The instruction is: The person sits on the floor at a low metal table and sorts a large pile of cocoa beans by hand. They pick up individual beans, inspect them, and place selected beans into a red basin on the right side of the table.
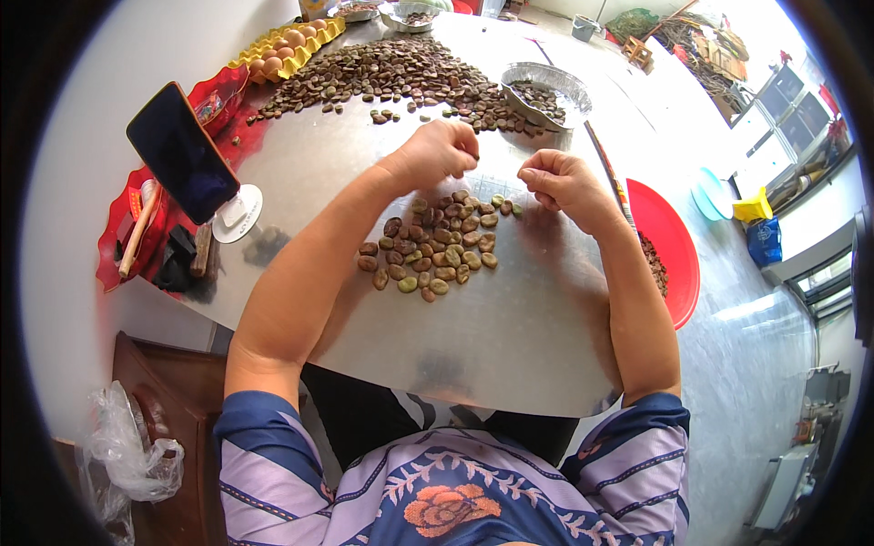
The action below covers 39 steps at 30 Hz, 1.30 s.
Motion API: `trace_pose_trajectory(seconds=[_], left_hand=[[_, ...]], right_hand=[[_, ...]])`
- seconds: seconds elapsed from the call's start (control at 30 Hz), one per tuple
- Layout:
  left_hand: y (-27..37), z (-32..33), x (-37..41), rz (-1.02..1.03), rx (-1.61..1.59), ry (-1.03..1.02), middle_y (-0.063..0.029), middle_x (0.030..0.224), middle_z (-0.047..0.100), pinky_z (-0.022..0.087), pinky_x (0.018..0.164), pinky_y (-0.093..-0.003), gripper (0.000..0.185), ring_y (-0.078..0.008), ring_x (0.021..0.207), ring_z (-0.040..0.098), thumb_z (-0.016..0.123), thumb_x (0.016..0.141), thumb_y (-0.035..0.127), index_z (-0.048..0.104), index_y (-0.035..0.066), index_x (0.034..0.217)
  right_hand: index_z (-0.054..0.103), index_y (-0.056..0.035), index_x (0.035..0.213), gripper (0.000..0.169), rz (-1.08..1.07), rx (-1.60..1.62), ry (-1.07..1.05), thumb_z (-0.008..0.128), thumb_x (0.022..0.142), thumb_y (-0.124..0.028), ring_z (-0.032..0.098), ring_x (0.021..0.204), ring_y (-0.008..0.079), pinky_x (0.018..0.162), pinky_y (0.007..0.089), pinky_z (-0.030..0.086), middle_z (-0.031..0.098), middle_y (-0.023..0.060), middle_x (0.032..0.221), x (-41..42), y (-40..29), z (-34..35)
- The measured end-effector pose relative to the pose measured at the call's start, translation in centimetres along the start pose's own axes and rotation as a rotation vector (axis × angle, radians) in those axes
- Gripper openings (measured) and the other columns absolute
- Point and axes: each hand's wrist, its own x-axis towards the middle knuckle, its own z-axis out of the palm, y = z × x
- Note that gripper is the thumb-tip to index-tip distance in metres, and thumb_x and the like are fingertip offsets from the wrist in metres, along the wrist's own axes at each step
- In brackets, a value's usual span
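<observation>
My left hand (442, 154) is above the metal tabletop (382, 341), its fingers curled in a pinch. The dark edge of what looks like a bean shows at its fingertips. To its right, my right hand (561, 185) has thumb and forefinger pressed together, with nothing visible between them. Below both hands lies a loose group of dried broad beans (444, 249), brown and green. A bigger heap of broad beans (396, 68) spreads across the far part of the table. At that heap's right edge stands a foil tray (580, 95) with beans inside.
A phone (181, 153) leans on a white stand (244, 217) at the left, near red trays (113, 239). Eggs (273, 65) sit in a yellow carton (328, 31). Right of the table is a red basin (672, 259) holding brown pieces. More foil trays (406, 26) stand at the back.
</observation>
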Motion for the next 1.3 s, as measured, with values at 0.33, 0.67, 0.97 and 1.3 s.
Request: trace_pose_trajectory(seconds=[0.33, 0.67, 0.97, 1.3], left_hand=[[0.0, -1.3, -1.7, -0.146, -0.198, -0.028, 0.0000, 0.069, 0.055, 0.040, 0.048, -0.0190, 0.013, -0.0066, 0.058, 0.051, 0.064, 0.077, 0.010, 0.061, 0.002, 0.087], [0.8, 2.1, -2.1, -0.019, 0.670, 0.049, -0.0150, 0.079, 0.064, 0.048, 0.070, -0.0341, 0.015, -0.0258, 0.076, 0.062, 0.069, 0.071, 0.012, 0.063, 0.002, 0.081], [0.4, 1.3, -2.0, -0.051, 0.426, 0.064, -0.0136, 0.077, 0.064, 0.049, 0.067, -0.0333, 0.012, -0.0236, 0.073, 0.061, 0.058, 0.073, 0.005, 0.063, 0.002, 0.083], [1.1, 0.1, -2.1, -0.207, -0.576, 0.017, -0.0041, 0.070, 0.055, 0.039, 0.042, -0.0215, 0.014, -0.0092, 0.056, 0.052, 0.056, 0.076, 0.001, 0.059, 0.000, 0.090]], right_hand=[[0.061, -0.0036, 0.087, 0.015, -0.081, -0.565, 0.001, 0.067, 0.076, -0.013, 0.053, 0.066, 0.0129, 0.061, 0.0274, 0.044, 0.058, 0.0039, 0.070, -1.5, -0.7, 1.7], [0.061, -0.0011, 0.081, 0.013, -0.122, -0.739, 0.005, 0.062, 0.073, -0.011, 0.060, 0.081, 0.0291, 0.072, 0.0362, 0.048, 0.063, 0.0164, 0.083, -1.8, -0.9, 1.9], [0.061, -0.0010, 0.084, 0.014, -0.135, -0.761, 0.039, 0.056, 0.073, -0.007, 0.060, 0.085, 0.0317, 0.076, 0.0369, 0.047, 0.063, 0.0179, 0.087, -2.4, -1.5, 2.5], [0.057, -0.0008, 0.096, 0.016, -0.081, 0.297, -0.048, 0.049, 0.083, -0.006, 0.051, 0.064, 0.0083, 0.051, 0.0199, 0.040, 0.054, 0.0019, 0.074, -1.5, -1.1, 0.4]])
